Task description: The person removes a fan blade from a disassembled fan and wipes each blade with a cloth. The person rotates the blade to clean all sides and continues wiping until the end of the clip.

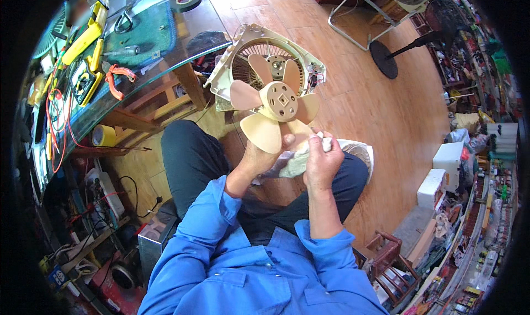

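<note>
Fan blade (274,109): beige plastic, matt, smooth; housing (243,50) behind it off-white plastic, dull. Rag (301,159): pale soft cloth, crumpled; floor (386,110) glossy wood planks. Worktop (165,75): glass sheet on wooden frame; sleeves blue woven cloth.

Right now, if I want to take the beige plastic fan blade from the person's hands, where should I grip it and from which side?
Probably grip the beige plastic fan blade by its round central hub, coming from above, the far side. The hub is thick and rigid and faces the camera uncovered, while the thin curved blades would likely bend. The left hand holds a lower blade, and the right hand presses a white cloth there.
</note>
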`<state>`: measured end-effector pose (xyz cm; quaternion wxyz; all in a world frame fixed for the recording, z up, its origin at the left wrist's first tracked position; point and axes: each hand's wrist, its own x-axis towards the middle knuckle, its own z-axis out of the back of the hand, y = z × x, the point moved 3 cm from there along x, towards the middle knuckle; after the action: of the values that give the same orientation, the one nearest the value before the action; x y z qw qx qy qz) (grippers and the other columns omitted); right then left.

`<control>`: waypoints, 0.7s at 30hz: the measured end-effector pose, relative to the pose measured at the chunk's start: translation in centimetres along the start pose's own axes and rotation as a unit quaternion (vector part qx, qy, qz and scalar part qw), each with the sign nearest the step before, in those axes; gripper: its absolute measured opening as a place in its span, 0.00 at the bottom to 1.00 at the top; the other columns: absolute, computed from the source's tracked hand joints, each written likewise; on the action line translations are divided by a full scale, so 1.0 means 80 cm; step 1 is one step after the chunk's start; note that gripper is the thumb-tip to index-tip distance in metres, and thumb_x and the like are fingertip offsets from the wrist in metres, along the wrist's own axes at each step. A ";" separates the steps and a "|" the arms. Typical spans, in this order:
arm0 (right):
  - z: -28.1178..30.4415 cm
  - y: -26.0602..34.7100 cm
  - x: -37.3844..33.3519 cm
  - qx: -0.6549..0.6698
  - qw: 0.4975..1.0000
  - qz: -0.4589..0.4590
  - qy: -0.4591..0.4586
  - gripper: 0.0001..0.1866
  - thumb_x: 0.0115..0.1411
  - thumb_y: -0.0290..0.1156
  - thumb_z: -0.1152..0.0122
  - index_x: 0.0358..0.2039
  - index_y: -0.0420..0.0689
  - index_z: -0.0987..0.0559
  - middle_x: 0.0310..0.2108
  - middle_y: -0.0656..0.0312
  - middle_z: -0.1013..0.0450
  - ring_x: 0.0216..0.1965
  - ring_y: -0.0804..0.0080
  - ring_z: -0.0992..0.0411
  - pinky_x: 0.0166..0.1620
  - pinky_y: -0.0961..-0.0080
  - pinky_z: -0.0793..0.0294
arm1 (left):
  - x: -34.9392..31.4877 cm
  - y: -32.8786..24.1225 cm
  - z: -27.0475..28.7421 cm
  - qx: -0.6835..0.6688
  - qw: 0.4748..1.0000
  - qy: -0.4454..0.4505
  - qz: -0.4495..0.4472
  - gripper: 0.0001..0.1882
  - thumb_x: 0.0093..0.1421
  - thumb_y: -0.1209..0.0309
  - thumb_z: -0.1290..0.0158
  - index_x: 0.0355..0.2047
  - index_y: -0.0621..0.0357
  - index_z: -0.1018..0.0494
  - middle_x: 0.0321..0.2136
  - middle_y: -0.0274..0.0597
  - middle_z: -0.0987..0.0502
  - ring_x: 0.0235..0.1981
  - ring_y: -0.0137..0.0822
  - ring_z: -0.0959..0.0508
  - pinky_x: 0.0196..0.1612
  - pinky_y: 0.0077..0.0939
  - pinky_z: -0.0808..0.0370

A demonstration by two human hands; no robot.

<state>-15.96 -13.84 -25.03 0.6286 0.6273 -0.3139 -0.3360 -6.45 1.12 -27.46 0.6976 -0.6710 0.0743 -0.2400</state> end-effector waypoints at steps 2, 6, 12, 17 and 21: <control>0.012 0.010 0.016 -0.007 1.000 0.022 -0.011 0.10 0.68 0.24 0.31 0.48 0.33 0.14 0.40 0.63 0.17 0.38 0.80 0.22 0.43 0.79 0.20 | -0.004 -0.008 0.003 -0.059 0.997 0.042 0.006 0.25 0.68 0.66 0.32 0.60 0.63 0.25 0.51 0.48 0.17 0.50 0.46 0.16 0.56 0.41 0.20; 0.038 0.046 0.035 -0.086 0.993 0.069 0.052 0.11 0.69 0.24 0.31 0.49 0.34 0.13 0.37 0.66 0.17 0.36 0.83 0.23 0.42 0.80 0.21 | -0.017 0.018 -0.006 -0.391 0.902 0.083 0.165 0.35 0.63 0.78 0.32 0.69 0.63 0.29 0.60 0.47 0.19 0.60 0.43 0.18 0.63 0.39 0.19; 0.061 0.087 0.049 -0.154 0.972 0.110 0.138 0.11 0.70 0.24 0.31 0.51 0.35 0.12 0.36 0.70 0.18 0.35 0.86 0.25 0.40 0.83 0.22 | -0.005 0.025 0.005 -0.687 0.697 0.115 0.169 0.43 0.54 0.88 0.41 0.73 0.67 0.33 0.68 0.53 0.23 0.69 0.49 0.23 0.76 0.49 0.28; 0.067 0.108 0.051 -0.217 0.947 0.116 0.205 0.11 0.69 0.23 0.31 0.50 0.35 0.13 0.38 0.63 0.15 0.39 0.80 0.21 0.45 0.78 0.20 | -0.004 0.034 0.013 -0.734 0.630 0.057 0.245 0.31 0.64 0.76 0.36 0.68 0.65 0.27 0.64 0.53 0.20 0.65 0.50 0.19 0.74 0.54 0.27; 0.053 0.102 0.040 -0.255 0.929 0.138 0.230 0.11 0.67 0.23 0.31 0.49 0.36 0.12 0.39 0.56 0.15 0.40 0.73 0.18 0.46 0.73 0.19 | -0.021 0.037 0.009 -0.585 0.764 0.070 0.262 0.31 0.66 0.69 0.30 0.67 0.64 0.26 0.59 0.49 0.17 0.59 0.46 0.15 0.66 0.47 0.17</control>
<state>-17.35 -19.02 -16.92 0.8622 0.4568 -0.1480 -0.1613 -6.93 2.48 -30.61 0.1983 -0.8850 0.4213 -0.0042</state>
